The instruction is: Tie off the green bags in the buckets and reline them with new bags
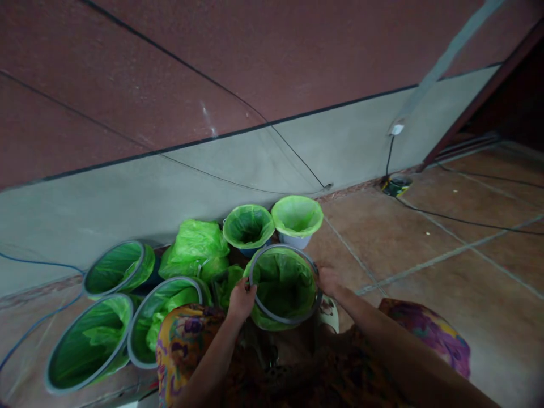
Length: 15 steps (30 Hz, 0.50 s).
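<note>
A grey rim ring (pixel 293 321) sits over a light-green bin liner (pixel 284 280) that lines a round waste bin in front of me; most of the bin's outer wall is hidden. On the ring's left side my left hand (pixel 241 300) is closed, thumb on top. My right hand (pixel 329 280) grips the opposite side, its fingertips partly hidden behind the edge. Part of the green plastic hangs outside the ring. Just behind stand a dark bin (pixel 250 249) and a white bin (pixel 297 240), both with green liners folded over their tops.
Left of me are several lined bins with grey rings, one (pixel 51 374) nearest. A pile of green bags (pixel 198 243) lies by the wall. A small dark can (pixel 397 185) stands to the right beside a black cable (pixel 459 220). A blue cable (pixel 38 324) runs along the left floor.
</note>
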Each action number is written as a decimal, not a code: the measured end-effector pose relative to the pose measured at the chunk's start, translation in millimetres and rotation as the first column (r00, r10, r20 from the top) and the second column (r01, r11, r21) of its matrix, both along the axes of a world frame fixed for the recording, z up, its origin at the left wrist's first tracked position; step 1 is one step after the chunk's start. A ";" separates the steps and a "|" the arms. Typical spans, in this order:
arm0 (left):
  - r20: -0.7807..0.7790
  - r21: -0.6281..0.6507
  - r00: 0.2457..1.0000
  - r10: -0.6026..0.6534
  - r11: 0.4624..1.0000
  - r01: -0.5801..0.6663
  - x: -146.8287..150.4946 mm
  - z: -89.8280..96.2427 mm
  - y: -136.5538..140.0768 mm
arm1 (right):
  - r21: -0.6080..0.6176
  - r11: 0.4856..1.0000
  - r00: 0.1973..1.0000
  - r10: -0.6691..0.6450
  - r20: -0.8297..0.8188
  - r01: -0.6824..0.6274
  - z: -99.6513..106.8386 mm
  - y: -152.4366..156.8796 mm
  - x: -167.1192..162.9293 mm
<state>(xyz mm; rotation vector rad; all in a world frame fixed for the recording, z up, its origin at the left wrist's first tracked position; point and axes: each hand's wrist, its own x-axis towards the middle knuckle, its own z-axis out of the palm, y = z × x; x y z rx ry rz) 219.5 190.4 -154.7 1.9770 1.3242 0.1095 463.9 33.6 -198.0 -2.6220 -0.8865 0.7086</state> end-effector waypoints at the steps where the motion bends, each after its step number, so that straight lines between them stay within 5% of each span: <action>1: 0.005 -0.003 1.000 0.002 1.000 -0.002 -3.2 -1.5 -0.6 | -0.016 1.000 1.000 0.017 0.006 -0.017 1.4 0.9 -2.5; 8: 0.046 -0.016 0.998 0.046 0.999 -0.045 -18.8 -8.1 1.6 | -0.121 0.985 0.989 0.132 0.065 -0.123 17.9 10.1 -12.0; 15: -0.141 0.003 0.989 0.054 0.999 -0.055 -22.9 -7.8 5.8 | -0.227 0.937 0.951 0.295 0.097 -0.267 23.5 15.5 -22.5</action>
